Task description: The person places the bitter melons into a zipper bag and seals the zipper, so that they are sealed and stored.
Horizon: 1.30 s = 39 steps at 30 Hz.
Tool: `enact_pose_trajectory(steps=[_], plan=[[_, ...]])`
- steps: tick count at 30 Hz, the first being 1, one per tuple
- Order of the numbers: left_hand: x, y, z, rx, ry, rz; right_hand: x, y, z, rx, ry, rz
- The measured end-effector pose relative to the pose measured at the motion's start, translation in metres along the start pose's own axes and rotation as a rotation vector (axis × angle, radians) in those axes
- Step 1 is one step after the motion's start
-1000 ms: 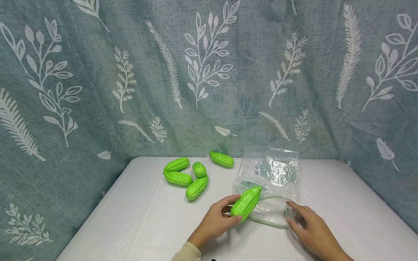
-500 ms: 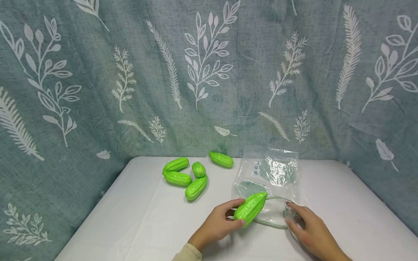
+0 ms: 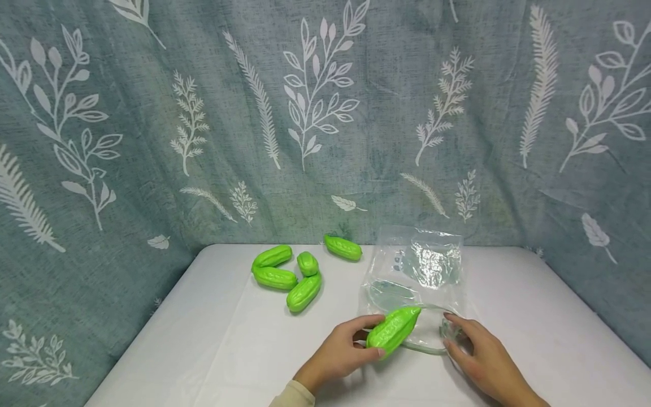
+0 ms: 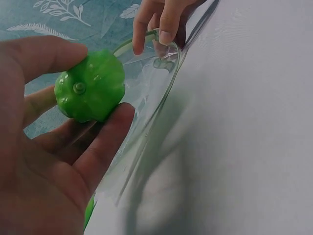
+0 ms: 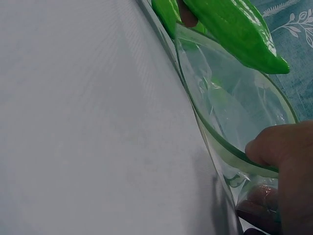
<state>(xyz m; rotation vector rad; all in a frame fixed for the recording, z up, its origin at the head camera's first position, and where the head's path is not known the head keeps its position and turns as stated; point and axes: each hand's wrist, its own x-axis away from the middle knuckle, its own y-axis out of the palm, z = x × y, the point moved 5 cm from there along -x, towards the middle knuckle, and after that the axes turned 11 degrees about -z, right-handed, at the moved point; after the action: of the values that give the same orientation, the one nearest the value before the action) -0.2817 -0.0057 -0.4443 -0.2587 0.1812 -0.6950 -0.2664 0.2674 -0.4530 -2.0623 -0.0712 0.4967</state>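
My left hand (image 3: 351,346) holds a bright green, ribbed bitter melon (image 3: 394,330) between thumb and fingers. Its pointed end faces right, over the mouth of a clear zip bag (image 3: 407,257). Seen from the left wrist, the stub end of the bitter melon (image 4: 90,85) faces the camera. My right hand (image 3: 483,353) pinches the bag's edge at the right end of its green zip rim. In the right wrist view, the thumb (image 5: 269,147) lies over the rim (image 5: 222,142) and the fingers are below it. The bag's mouth gapes, and the held bitter melon overlaps its opening.
Several more bitter melons lie on the white table (image 3: 229,350): a touching pair (image 3: 274,277) at left, another touching pair (image 3: 304,293) beside it, and one (image 3: 343,247) near the back edge. A leaf-patterned curtain (image 3: 315,113) hangs behind the table.
My left hand has carried the bitter melon slightly right and toward me, and its tip has tilted lower. The right hand stays at the bag's edge.
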Motion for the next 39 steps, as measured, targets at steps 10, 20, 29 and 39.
enact_pose_trajectory(steps=[10,20,29,39], plan=[[-0.0009,0.0035,-0.0052,-0.055,-0.025,0.003,-0.0007,-0.0008,-0.0007,0.027,0.001,0.022],[-0.0038,0.0061,-0.006,-0.162,0.013,0.057,-0.0013,-0.0011,-0.0003,0.034,-0.007,0.029],[-0.0058,0.0083,-0.0058,-0.259,0.009,0.07,-0.0008,-0.0018,-0.0008,0.036,-0.007,0.021],[-0.0057,0.0104,-0.0049,-0.312,-0.046,0.059,-0.001,-0.0006,-0.0014,0.025,-0.006,0.011]])
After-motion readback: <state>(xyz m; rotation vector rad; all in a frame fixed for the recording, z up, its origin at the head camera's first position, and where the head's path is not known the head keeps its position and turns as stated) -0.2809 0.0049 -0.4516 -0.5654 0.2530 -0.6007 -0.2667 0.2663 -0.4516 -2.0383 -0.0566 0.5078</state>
